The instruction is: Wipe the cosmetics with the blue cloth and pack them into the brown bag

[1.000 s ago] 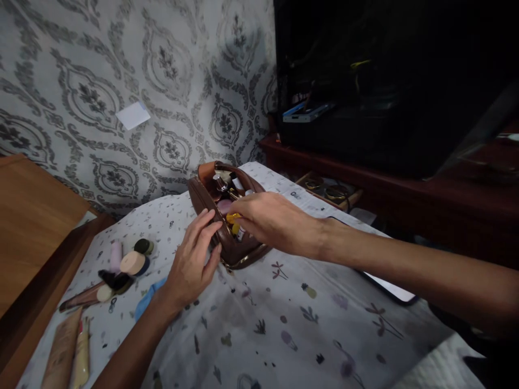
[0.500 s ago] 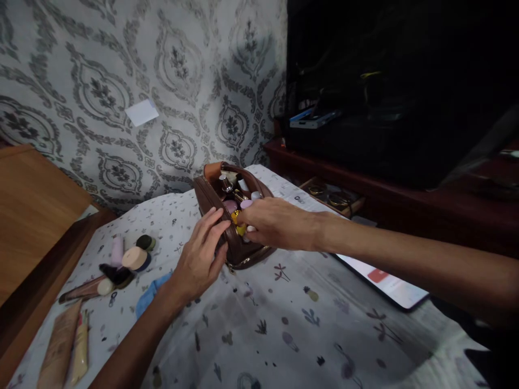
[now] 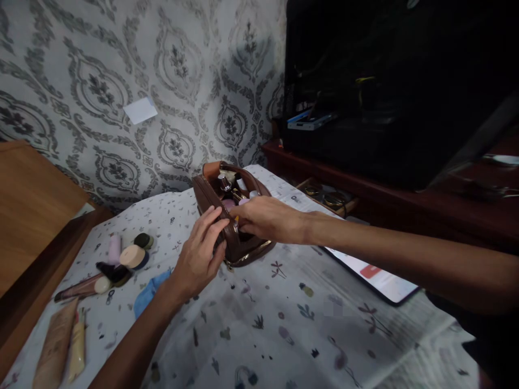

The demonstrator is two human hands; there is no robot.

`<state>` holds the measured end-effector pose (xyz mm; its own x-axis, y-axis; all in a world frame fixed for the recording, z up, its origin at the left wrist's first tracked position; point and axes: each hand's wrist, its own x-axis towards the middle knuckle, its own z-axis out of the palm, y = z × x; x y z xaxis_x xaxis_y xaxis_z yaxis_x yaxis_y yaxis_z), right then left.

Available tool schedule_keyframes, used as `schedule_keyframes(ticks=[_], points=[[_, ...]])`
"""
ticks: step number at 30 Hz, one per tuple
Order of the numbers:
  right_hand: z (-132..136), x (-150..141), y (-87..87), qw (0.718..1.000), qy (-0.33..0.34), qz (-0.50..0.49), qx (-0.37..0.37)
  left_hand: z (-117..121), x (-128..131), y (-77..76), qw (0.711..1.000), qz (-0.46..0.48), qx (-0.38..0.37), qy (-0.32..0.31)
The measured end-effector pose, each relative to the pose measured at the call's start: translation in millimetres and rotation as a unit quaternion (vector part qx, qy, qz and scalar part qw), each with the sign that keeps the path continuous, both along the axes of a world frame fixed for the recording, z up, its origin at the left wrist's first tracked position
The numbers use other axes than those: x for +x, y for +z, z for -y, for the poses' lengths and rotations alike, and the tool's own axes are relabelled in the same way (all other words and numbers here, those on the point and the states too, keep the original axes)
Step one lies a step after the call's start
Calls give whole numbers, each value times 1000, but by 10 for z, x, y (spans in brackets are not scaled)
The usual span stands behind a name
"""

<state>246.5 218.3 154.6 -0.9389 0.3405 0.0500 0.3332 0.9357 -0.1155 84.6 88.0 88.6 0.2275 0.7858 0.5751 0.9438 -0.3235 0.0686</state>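
A brown zip-up bag (image 3: 211,197) stands unzipped on the patterned cloth (image 3: 279,319), packed with small cosmetic bottles and tubes. Inside it, a silver-capped bottle (image 3: 224,182) and a pinkish round item (image 3: 229,205) show. My left hand (image 3: 203,246) lies against the bag's near left side, fingers stretched out with the tips on its rim. My right hand (image 3: 270,219) reaches into the bag from the right, its fingers curled closed. A bit of yellow shows by those fingertips, but whatever they grip is mostly hidden.
On the left lie a round cream-lidded jar (image 3: 133,256), a lilac tube (image 3: 114,248), a dark green-lidded jar (image 3: 144,240), beige tubes (image 3: 54,346) and a blue cloth (image 3: 150,292). A lit tablet (image 3: 377,275) sits under my right forearm. A large dark screen (image 3: 385,97) stands behind.
My right hand has moved slightly left and deeper among the bag's contents, covering most of the yellow item. The view has shifted a little; my left hand stays against the bag.
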Motion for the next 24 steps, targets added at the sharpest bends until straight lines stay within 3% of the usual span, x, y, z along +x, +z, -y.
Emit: schedule_keyframes(ticks=[11, 18, 24], points=[[41, -61, -15, 999, -48, 0, -18, -5, 2, -25, 1000, 10, -2, 6], [-31, -74, 79, 994, -31, 1, -106, -15, -5, -24, 1000, 11, 4, -1], [-136, -187, -4, 982, -11, 4, -188, -19, -12, -30, 1000, 15, 3, -1]])
